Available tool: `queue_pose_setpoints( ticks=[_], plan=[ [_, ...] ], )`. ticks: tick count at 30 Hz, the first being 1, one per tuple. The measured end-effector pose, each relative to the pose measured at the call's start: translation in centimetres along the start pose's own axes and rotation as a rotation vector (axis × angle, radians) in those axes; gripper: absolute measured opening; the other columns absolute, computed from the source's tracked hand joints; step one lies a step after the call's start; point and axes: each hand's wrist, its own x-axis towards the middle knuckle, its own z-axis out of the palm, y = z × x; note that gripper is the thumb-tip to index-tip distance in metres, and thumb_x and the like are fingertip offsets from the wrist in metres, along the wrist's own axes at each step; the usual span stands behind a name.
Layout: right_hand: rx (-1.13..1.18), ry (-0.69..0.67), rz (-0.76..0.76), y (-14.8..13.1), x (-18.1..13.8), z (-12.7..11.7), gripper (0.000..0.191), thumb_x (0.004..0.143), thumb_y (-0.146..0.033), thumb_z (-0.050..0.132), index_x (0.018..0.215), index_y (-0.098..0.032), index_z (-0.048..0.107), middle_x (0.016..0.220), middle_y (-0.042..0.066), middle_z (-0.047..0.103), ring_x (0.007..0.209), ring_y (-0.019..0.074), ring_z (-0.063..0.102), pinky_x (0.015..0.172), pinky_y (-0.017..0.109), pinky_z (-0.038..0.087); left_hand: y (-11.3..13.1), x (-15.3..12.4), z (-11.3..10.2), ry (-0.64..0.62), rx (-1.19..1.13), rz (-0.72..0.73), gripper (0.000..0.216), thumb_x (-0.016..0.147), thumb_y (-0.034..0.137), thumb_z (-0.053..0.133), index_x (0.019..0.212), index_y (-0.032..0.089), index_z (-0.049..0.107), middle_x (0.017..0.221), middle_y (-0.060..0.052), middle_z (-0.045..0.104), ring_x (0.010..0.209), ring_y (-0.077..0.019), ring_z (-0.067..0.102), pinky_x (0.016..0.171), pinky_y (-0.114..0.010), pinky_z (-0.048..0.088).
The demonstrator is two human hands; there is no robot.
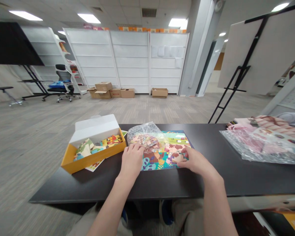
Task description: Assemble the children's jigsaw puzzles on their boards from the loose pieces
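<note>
A colourful jigsaw puzzle (pixel 159 164) with cows, leaves and a green field lies on the black table. On its left part rests a clear plastic bag (pixel 147 139) of loose puzzle pieces. My left hand (pixel 132 159) is at the bag's near left edge, its fingers bent and closed on the plastic. Over the puzzle's right side, my right hand (pixel 194 160) pinches a puzzle piece (pixel 178 158) with a cow pattern between thumb and fingers. Whether that piece touches the picture beneath I cannot tell.
At the left stands an open yellow box (pixel 93 160) holding picture pieces, with a printed sheet (pixel 94 166) partly under it. Plastic-wrapped pink cloth (pixel 258 144) lies on the table's (pixel 88 190) right side. Cardboard boxes (pixel 103 90) sit by the far shelves.
</note>
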Motion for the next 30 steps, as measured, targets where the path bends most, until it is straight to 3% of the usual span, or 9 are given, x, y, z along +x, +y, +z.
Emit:
queue_pose_setpoints(
  ticks=[3, 6, 10, 13, 16, 19, 21, 23, 30],
  plan=[
    [0.027, -0.022, -0.008, 0.0, -0.1, -0.3, 0.037, 0.058, -0.033, 0.083, 0.084, -0.021, 0.058, 0.094, 0.005, 0.069, 0.082, 0.0215, 0.063, 0.064, 0.027, 0.041, 0.4, -0.2, -0.2, 0.081, -0.041, -0.033, 0.024, 0.090, 0.006, 0.054, 0.103, 0.019, 0.070, 0.116, -0.010, 0.069, 0.108, -0.0323, 0.061, 0.087, -0.048, 0.049],
    [0.152, -0.065, -0.052, 0.1, -0.2, -0.7, 0.032, 0.064, -0.032, 0.079, 0.082, -0.022, 0.055, 0.091, 0.004, 0.067, 0.079, 0.0206, 0.063, 0.062, 0.027, 0.043, 1.7, -0.6, -0.4, 0.110, -0.255, 0.100, 0.020, 0.095, 0.015, 0.055, 0.109, 0.021, 0.067, 0.120, -0.008, 0.068, 0.113, -0.0285, 0.060, 0.095, -0.046, 0.049],
    [0.430, -0.195, -0.209, -0.5, -0.1, -0.7, 0.016, 0.081, -0.035, 0.063, 0.084, -0.022, 0.053, 0.078, 0.001, 0.062, 0.069, 0.0172, 0.062, 0.062, 0.028, 0.046, 3.9, -1.2, -0.6, -0.026, -0.512, 0.322, 0.028, 0.092, 0.026, 0.065, 0.120, 0.024, 0.060, 0.130, -0.007, 0.062, 0.122, -0.0246, 0.057, 0.106, -0.042, 0.046],
    [0.538, -0.281, -0.308, -1.4, 0.1, -0.2, 0.017, 0.083, -0.036, 0.062, 0.083, -0.021, 0.055, 0.077, 0.001, 0.062, 0.070, 0.0167, 0.062, 0.064, 0.029, 0.049, 5.2, -1.6, -0.6, -0.155, -0.532, 0.333, 0.050, 0.086, 0.031, 0.074, 0.131, 0.026, 0.052, 0.140, -0.009, 0.055, 0.126, -0.0278, 0.055, 0.105, -0.045, 0.047],
    [0.529, -0.325, -0.367, -2.0, 0.4, 0.2, 0.015, 0.084, -0.035, 0.061, 0.087, -0.020, 0.060, 0.081, 0.003, 0.066, 0.077, 0.0180, 0.064, 0.071, 0.030, 0.051, 5.7, -1.7, -0.6, -0.229, -0.491, 0.292, 0.053, 0.086, 0.033, 0.073, 0.133, 0.025, 0.049, 0.134, -0.009, 0.057, 0.121, -0.0287, 0.056, 0.101, -0.046, 0.049],
    [0.369, -0.130, -0.286, -1.5, 0.8, -0.1, 0.016, 0.086, -0.035, 0.058, 0.086, -0.020, 0.064, 0.087, 0.005, 0.070, 0.079, 0.0197, 0.065, 0.075, 0.031, 0.050, 5.8, -1.6, -0.7, -0.244, -0.431, 0.266, 0.042, 0.088, 0.037, 0.071, 0.124, 0.023, 0.054, 0.122, -0.008, 0.061, 0.113, -0.0286, 0.058, 0.097, -0.045, 0.050],
    [0.166, 0.121, -0.100, -0.7, 1.2, -0.3, 0.021, 0.087, -0.036, 0.056, 0.089, -0.018, 0.067, 0.093, 0.009, 0.071, 0.081, 0.0224, 0.066, 0.077, 0.034, 0.049, 5.6, -1.6, -0.8, -0.233, -0.396, 0.258, 0.040, 0.088, 0.043, 0.069, 0.120, 0.022, 0.056, 0.119, -0.010, 0.061, 0.113, -0.0300, 0.057, 0.098, -0.046, 0.048],
    [-0.015, 0.288, 0.070, 0.3, 1.5, -0.4, 0.028, 0.089, -0.038, 0.054, 0.098, -0.016, 0.068, 0.098, 0.014, 0.070, 0.086, 0.0262, 0.066, 0.078, 0.036, 0.047, 5.5, -1.6, -0.8, -0.223, -0.379, 0.247, 0.044, 0.088, 0.047, 0.068, 0.122, 0.021, 0.057, 0.121, -0.011, 0.061, 0.115, -0.0315, 0.056, 0.099, -0.047, 0.046],
    [-0.226, 0.228, 0.144, 0.3, 1.5, 0.2, 0.039, 0.086, -0.043, 0.059, 0.110, -0.015, 0.069, 0.106, 0.019, 0.070, 0.100, 0.0336, 0.064, 0.081, 0.038, 0.045, 5.6, -1.8, -0.2, -0.204, -0.358, 0.252, 0.046, 0.094, 0.051, 0.058, 0.128, 0.020, 0.058, 0.144, -0.013, 0.054, 0.135, -0.0341, 0.046, 0.111, -0.051, 0.036]
  ],
)
